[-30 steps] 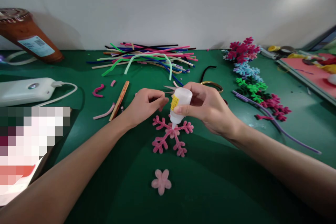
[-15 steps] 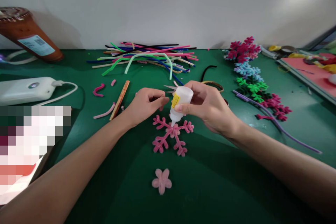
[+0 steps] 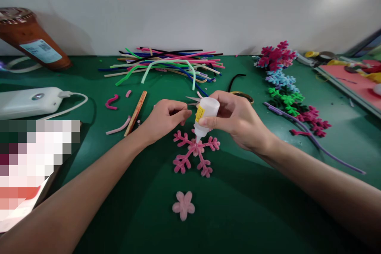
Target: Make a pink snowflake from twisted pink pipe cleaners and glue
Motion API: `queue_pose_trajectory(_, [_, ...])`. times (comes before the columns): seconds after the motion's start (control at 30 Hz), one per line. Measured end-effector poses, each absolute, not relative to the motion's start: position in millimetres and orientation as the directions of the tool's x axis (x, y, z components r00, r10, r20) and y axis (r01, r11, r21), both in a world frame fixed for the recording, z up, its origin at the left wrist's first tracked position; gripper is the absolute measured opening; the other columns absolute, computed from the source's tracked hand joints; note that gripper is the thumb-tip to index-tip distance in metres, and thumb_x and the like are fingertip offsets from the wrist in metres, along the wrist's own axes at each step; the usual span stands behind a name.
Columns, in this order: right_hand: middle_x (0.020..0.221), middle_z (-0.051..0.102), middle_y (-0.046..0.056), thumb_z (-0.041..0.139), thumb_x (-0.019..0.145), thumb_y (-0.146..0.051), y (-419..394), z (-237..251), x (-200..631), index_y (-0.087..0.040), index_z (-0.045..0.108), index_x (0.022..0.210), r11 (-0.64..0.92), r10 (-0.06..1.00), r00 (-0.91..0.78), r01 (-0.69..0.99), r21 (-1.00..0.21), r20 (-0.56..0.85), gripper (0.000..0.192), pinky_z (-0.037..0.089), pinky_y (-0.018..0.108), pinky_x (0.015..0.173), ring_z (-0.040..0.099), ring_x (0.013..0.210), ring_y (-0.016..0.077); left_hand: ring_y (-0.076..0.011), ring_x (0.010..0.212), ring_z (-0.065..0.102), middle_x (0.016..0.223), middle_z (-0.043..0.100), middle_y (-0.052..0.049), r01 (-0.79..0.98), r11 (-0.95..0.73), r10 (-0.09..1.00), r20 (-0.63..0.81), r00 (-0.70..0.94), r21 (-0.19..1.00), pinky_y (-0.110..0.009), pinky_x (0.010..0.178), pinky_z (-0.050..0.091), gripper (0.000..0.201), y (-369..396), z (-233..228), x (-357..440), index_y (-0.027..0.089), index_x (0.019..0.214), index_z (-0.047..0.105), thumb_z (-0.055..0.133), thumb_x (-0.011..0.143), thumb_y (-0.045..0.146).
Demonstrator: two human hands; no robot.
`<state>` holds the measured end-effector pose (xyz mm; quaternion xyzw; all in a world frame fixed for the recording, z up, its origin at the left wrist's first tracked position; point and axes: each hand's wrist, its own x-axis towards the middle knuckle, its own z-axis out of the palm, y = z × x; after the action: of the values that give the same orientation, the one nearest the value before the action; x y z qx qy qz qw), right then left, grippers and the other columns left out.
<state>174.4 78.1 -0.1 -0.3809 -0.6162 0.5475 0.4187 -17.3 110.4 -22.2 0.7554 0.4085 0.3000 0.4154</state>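
My right hand [image 3: 235, 121] is closed around a small white glue bottle [image 3: 208, 113] with a yellow label. It tilts nozzle-down, the tip at the middle of a pink pipe-cleaner snowflake [image 3: 205, 162] lying on the green table. The snowflake's top arm is mostly hidden by the bottle. To the left, my left hand [image 3: 169, 119] rests with fingers curled and thumb against the forefinger; nothing shows in it. Nearer me lies a paler pink five-petal pipe-cleaner flower [image 3: 183, 205]. Behind the right hand are scissors [image 3: 241, 96], partly hidden, their blades showing between my hands.
Loose pipe cleaners [image 3: 166, 63] pile up by the wall. Finished pipe-cleaner shapes [image 3: 287, 97] line the right, beside a purple pipe cleaner [image 3: 315, 143]. At left are a wooden stick [image 3: 135, 113], pink scraps [image 3: 112, 102], a white corded device [image 3: 29, 102] and a brown drink cup [image 3: 38, 43].
The glue bottle has shifted very slightly to the right over the snowflake's middle and stands a little more upright. My left hand, the snowflake and the flower stay where they were.
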Motion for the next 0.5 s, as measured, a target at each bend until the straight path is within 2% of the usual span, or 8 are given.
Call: queue_pose_trajectory(0.5, [0.077, 0.062, 0.002, 0.079, 0.067, -0.028, 79.0, 0.8, 175.3, -0.015, 0.06, 0.081, 0.129, 0.918, -0.38, 0.018, -0.991, 0.113, 0.027, 0.05, 0.029, 0.063, 0.062, 0.07, 0.016, -0.0075, 0.048, 0.035, 0.048, 0.04, 0.004, 0.386, -0.316, 0.871, 0.103, 0.481, 0.867, -0.023, 0.048, 0.025, 0.034, 110.8, -21.6, -16.9, 0.014, 0.052, 0.051, 0.049, 0.081, 0.032])
